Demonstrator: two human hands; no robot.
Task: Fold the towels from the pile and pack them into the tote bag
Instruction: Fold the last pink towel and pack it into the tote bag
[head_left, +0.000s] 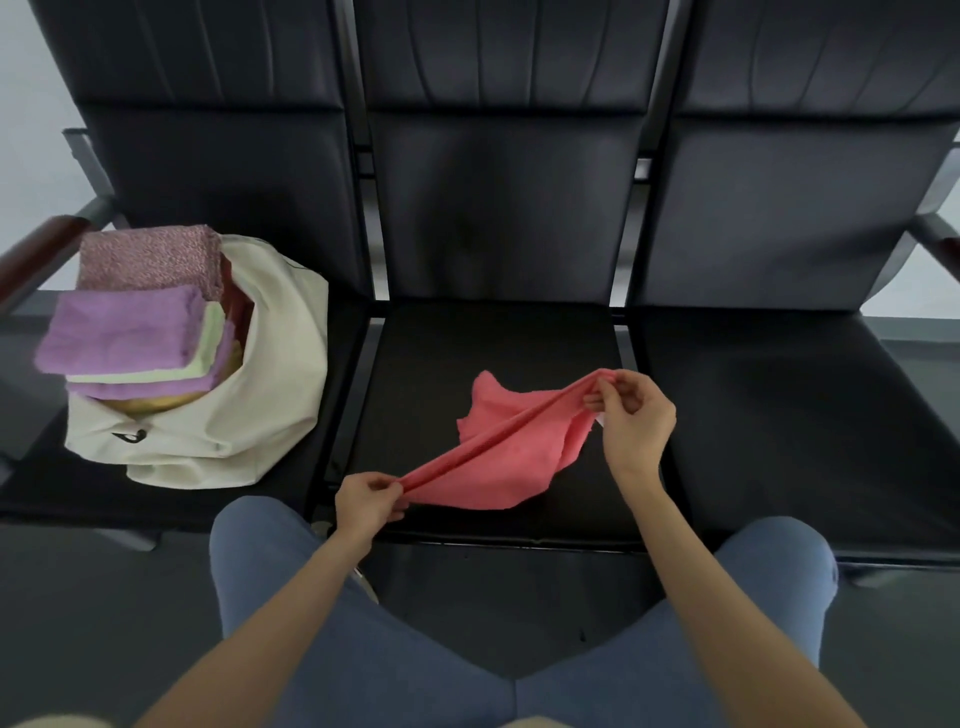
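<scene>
stretching a pink towel (498, 457) taut over the middle seat (415, 374) of a row of 3 black chairs. left hand (366, 501) pinching the near end of the folded edge, fingers (387, 486) curled tight on the cloth; right hand (631, 415) pinching the far end, fingertips clamped on the corner, raised a little higher. long axis of that edge running diagonally, from near-left up to far-right, with the loose body of the towel drooping beneath and resting on the seat. looks like an early fold, not yet squared up.

tote bag (218, 415) well apart to the left, slumped on the neighbouring seat, mouth open toward the camera. folded towels (135, 332) already stacked in and over the opening: 2 purple, 1 pale green, a speckled pink one behind, something yellowish underneath. no unfolded pile visible anywhere.

left hand clearly nearer the bag, so probably the one to carry the bundle across once folded; next fold likely bringing the far right-hand end toward the near left-hand end, halving that diagonal.
</scene>
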